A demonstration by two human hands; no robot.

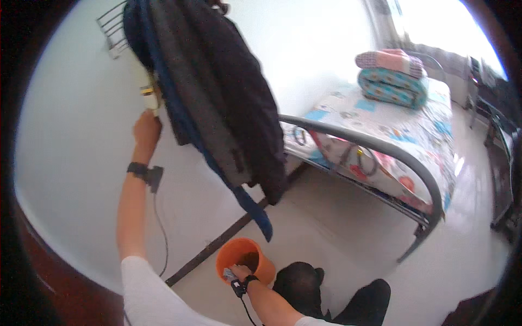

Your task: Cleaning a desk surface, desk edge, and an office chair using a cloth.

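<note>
My left hand (pixel 147 132) is raised against the white wall, its fingers closed at the lower end of a pale hanging item (pixel 149 98) with a yellow and black band. What that item is, I cannot tell; its upper part goes behind dark hanging clothes (pixel 216 89). Low down, my right hand (pixel 241 272) reaches into the mouth of an orange plastic bucket (pixel 266 271). Its fingers are around a crumpled grey-white piece (pixel 229 275), its material unclear. Something brown lies inside the bucket, partly hidden by the hand.
A metal wall rack (pixel 112 28) is beside the clothes, whose blue sleeve (pixel 257 216) hangs above the bucket. To the right stands a metal-framed bed (pixel 367 140) with folded bedding (pixel 393 83). Dark metal furniture (pixel 503 150) is at the far right. Cables trail from both wrist straps.
</note>
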